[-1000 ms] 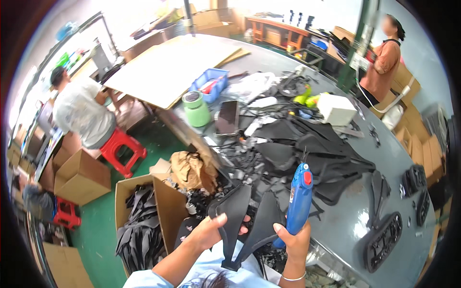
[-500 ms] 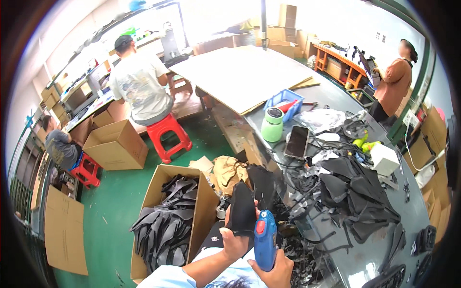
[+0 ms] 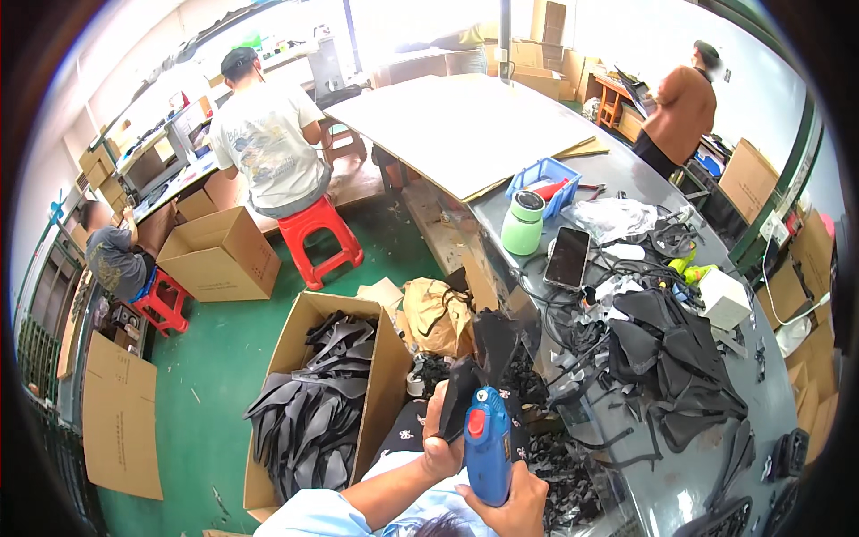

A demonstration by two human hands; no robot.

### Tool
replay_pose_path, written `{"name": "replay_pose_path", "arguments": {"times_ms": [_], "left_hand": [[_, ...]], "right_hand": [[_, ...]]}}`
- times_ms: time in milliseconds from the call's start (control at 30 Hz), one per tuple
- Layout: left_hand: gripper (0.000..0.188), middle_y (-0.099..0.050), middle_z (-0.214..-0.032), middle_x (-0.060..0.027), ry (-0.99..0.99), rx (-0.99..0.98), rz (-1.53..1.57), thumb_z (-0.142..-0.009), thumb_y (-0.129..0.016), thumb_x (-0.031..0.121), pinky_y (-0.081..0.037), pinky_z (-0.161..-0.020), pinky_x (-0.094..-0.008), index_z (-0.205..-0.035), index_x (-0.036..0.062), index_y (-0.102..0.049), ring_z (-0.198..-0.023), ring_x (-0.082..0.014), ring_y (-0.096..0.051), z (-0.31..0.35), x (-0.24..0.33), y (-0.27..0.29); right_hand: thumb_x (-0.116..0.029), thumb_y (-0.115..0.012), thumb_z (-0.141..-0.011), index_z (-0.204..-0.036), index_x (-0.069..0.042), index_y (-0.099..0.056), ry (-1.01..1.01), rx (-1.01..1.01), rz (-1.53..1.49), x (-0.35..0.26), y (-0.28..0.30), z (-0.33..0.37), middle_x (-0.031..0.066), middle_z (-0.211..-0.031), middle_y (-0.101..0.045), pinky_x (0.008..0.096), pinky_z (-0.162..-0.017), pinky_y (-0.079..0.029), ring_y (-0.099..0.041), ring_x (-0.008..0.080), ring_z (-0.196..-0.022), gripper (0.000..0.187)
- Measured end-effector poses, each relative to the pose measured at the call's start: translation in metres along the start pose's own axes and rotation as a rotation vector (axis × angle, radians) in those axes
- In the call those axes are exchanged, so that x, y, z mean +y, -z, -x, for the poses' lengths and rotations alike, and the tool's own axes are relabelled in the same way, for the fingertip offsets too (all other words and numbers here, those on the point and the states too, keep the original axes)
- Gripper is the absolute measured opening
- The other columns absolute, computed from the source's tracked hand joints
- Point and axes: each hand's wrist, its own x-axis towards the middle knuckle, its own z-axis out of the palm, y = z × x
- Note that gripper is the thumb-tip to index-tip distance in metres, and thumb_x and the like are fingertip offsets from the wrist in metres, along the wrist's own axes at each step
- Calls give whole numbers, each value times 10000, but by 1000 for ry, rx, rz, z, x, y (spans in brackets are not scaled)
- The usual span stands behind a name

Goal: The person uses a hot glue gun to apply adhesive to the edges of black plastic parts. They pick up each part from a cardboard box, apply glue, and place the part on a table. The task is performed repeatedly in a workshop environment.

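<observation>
Low in the middle, my left hand (image 3: 440, 450) is closed around a curved black foam-like piece (image 3: 458, 394), holding it up in front of my lap. My right hand (image 3: 517, 508) grips the lower end of a blue handheld power tool (image 3: 487, 458) with a red button. The tool's upper end sits right beside the black piece; whether its tip touches the piece is hidden. A cardboard box (image 3: 386, 394) full of similar black pieces (image 3: 313, 421) stands left of my hands. More flat black pieces (image 3: 671, 358) lie heaped on the grey table to the right.
On the grey table (image 3: 626, 188) are a green bottle (image 3: 523, 224), a phone (image 3: 567, 258), a blue basket (image 3: 565, 172) and a white box (image 3: 723, 299). Black scraps (image 3: 573, 488) lie below its edge. Two people sit on red stools at left; another stands at far right.
The black piece in my left hand has turned and tipped, showing a narrower side. The blue tool has shifted slightly left. The standing person has moved left and turned; my view has shifted a little.
</observation>
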Motion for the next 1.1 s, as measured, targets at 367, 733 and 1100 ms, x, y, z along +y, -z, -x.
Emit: {"name": "replay_pose_path", "arguments": {"times_ms": [367,733,1100], "left_hand": [[777,-575,-1070,-211,286,-210,133,-852,-438,629,-471,-765,-330,-1193,-67,-500,-869,-234,-595,-5,12,26],[736,-627,-921,-225,810,-329,369,-869,-431,573,-536,-706,-382,-1112,-116,-519,-752,-275,-643,-1,24,17],[330,-630,-987,-144,-136,-244,-419,-765,-687,124,-483,-809,-357,-1048,-6,-578,-912,-274,-606,-19,52,-6]], "right_hand": [[-286,-862,-570,-753,-30,-465,-6,76,24,16,25,-16,118,-608,-600,338,-516,-491,-630,246,-532,506],[-62,-769,-667,-979,-13,-555,-248,156,-583,15,51,-43,57,-754,-652,246,-629,-500,-604,87,-663,381],[-33,-740,-666,-903,-16,-548,-291,384,-527,14,49,-43,30,-766,-593,238,-606,-458,-552,89,-655,305]]}}
